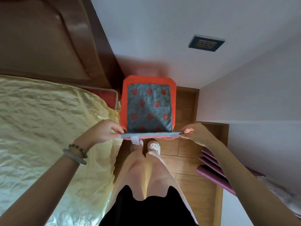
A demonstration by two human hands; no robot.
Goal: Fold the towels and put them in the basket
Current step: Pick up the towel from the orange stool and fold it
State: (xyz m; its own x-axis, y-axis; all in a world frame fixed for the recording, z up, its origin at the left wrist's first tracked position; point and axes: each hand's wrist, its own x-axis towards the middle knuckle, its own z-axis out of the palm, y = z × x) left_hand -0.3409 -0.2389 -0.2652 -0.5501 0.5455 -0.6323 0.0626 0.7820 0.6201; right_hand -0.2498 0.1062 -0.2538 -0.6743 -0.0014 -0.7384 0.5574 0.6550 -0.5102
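Towel (150,135) in pinch of left hand (104,132) and right hand (195,133) over basket (124,101), dotted towel (149,108) inside; bed (48,128) beside.

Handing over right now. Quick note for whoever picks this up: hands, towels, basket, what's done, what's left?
Hands: left hand pinches one end of the held towel and right hand pinches the other. It is stretched edge-on above the near rim of the orange basket.
Things: a dotted grey towel lies flat inside the basket. I cannot tell if it is the same cloth as the held one.
Done: at least one towel is in.
Left: probably lower the held towel in and let go.
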